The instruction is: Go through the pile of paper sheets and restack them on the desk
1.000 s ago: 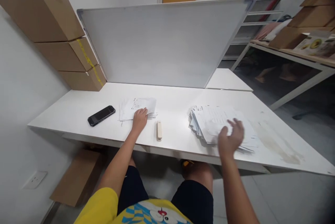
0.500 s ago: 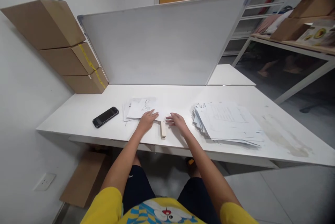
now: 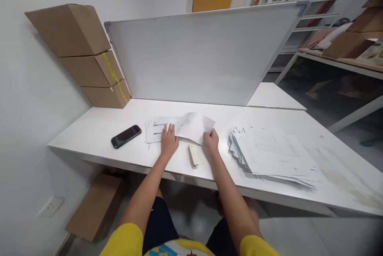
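A white printed sheet of paper (image 3: 191,126) is lifted and bent at its right side, where my right hand (image 3: 211,141) grips its edge with closed fingers. My left hand (image 3: 169,140) lies flat, fingers stretched, over the left end of that sheet and the small stack of papers (image 3: 156,129). A cream stapler (image 3: 193,156) rests on the white desk between my two hands, touched by neither. To the right of my right hand lies a larger, uneven pile of papers (image 3: 272,150).
A black phone (image 3: 126,136) lies on the white desk (image 3: 98,128) at the left. Stacked cardboard boxes (image 3: 89,68) stand at the back left, beside an upright whiteboard (image 3: 197,56). Another cardboard box (image 3: 92,208) is on the floor under the desk.
My right hand has taken hold of a sheet's right edge, and the sheet has shifted right off the small stack. The stapler now lies free of my left hand. The view has tilted slightly.
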Available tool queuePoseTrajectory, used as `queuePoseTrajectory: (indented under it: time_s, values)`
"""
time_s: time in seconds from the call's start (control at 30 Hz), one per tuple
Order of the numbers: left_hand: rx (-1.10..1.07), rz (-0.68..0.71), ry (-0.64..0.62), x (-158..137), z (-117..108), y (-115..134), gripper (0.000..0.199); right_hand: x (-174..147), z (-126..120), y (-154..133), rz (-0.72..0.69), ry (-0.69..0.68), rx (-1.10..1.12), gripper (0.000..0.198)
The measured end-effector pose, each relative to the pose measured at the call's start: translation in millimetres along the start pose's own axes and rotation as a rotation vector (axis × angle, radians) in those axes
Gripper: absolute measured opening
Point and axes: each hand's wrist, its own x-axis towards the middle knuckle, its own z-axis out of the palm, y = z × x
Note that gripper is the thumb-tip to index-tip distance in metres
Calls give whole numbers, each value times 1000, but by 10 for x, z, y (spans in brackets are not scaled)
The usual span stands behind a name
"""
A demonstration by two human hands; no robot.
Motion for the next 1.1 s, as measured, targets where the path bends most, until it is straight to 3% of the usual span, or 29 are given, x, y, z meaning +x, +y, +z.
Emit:
queuePoseTrajectory:
  time_s: [0.13,0.4,0.6,0.87,1.1]
  values:
    - [-6,-183,-68,36,116,-81,57,35,-114,-6,-20,76,-116,10]
    - [-62,-172,-27,59,215,-171,46,-6,-132,-91,-112,138,-266,11]
    - [52,-131,-74,37,173,-128,41,-26,-152,-130,-84,220,-323,21]
    - [137,-44,-148,44,79,-6,43,17,-171,-72,6,262,-272,21]
    - [168,-136,-94,20,53,20,44,57,-197,-12,5,359,-162,28]
